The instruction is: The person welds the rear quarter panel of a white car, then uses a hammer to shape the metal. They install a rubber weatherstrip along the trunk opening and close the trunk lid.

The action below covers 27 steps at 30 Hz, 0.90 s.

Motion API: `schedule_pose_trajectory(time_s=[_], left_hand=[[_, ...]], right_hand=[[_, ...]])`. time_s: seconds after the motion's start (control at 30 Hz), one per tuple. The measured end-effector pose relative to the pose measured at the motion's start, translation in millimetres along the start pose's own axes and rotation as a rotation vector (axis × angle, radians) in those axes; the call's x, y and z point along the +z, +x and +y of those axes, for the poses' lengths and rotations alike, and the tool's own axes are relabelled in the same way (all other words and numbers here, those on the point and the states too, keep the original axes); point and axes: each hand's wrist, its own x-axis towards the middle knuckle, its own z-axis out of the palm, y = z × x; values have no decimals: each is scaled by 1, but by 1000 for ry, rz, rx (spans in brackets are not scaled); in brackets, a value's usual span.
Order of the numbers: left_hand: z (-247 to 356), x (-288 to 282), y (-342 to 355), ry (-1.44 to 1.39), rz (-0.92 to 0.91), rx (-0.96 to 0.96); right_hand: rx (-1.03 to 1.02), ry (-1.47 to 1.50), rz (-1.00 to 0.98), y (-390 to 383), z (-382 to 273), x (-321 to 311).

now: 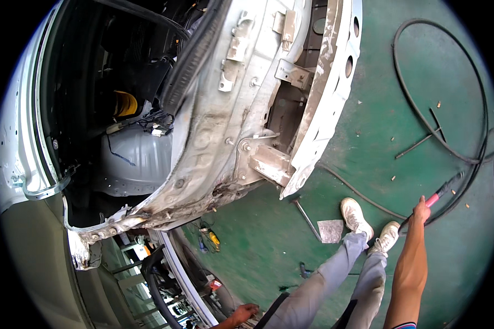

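In the head view, my right hand (420, 209) is closed round the red handle of a long dark tool (442, 190), held over a black hose (389, 213) on the floor beside my shoes. My left hand (244, 312) is low beside my trouser leg, its fingers loosely bent with nothing visible in them. Above it is the stripped white rear body of a car (203, 153), with exposed brackets, a rusty lower edge and an open interior. A metal bar (307, 218) and a grey scrap (330, 231) lie near my feet.
Crossed rods (417, 142), scattered small bits and the coiled hose lie on the green floor (368, 142) at right. A yellow power tool (213, 238) with cords is under the car's edge. Another vehicle part with a black rim (151, 279) stands at lower left.
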Motion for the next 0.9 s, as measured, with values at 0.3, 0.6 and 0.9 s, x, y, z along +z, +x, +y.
schedule_pose_trajectory(time_s=[0.3,0.6,0.9], left_hand=[[-3,55,-7,-147,-60,-52],[-1,124,-39,-350,-145,140],[-23,84,-65,-523,-14,208]], right_hand=[[-447,-376,-218,-2,22,36],[-408,-408,-670,-96,89,-110],[-507,-764,-778,-219,44,-259]])
